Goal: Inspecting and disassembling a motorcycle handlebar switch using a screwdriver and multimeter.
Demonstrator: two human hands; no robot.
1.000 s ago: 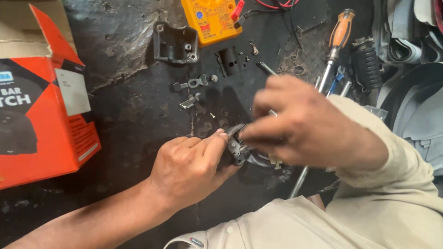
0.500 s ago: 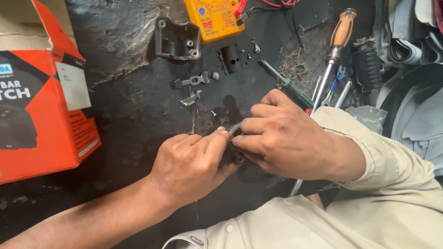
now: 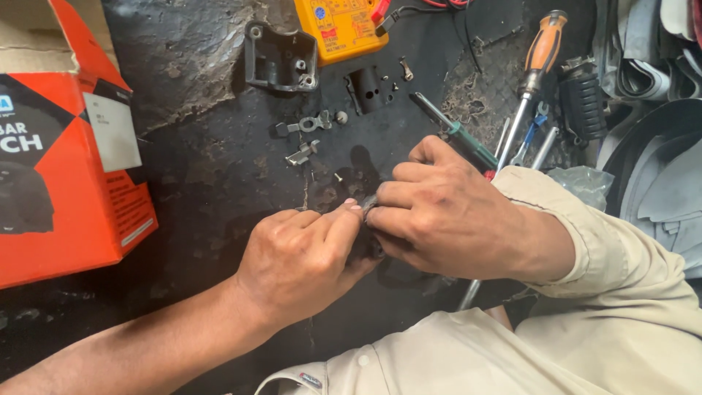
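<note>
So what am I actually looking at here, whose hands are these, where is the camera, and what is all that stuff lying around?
There is no machine: a person wears a camera on the head, looking down at their own hands. The left hand and right hand pinch a small dark part between them, mostly hidden. On the dark worktop lie an orange box, a yellow meter, a black housing, small metal pieces, a green-handled screwdriver and an orange-handled screwdriver.
</note>
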